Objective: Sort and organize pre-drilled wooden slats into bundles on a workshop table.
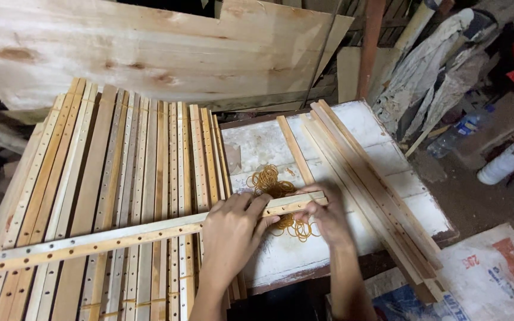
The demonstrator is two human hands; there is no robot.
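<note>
We held a long pale drilled wooden slat (pixel 120 238) lying crosswise, its length stretching leftward from our fingers. Left hand (pixel 231 233) and right hand (pixel 328 215) pinched its right end, the yellow rubber bands (pixel 278 193) just beyond our fingertips.

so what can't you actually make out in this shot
All in the head view:
- Right hand: blurred, and its fingertips are hidden behind the wooden slat bundle, so its grip is unclear.
- Slat bundle's far end: cut off by the left edge.
- Rubber bands: partly covered by both hands.
- Left hand: palm hidden, only its back shows.
</note>
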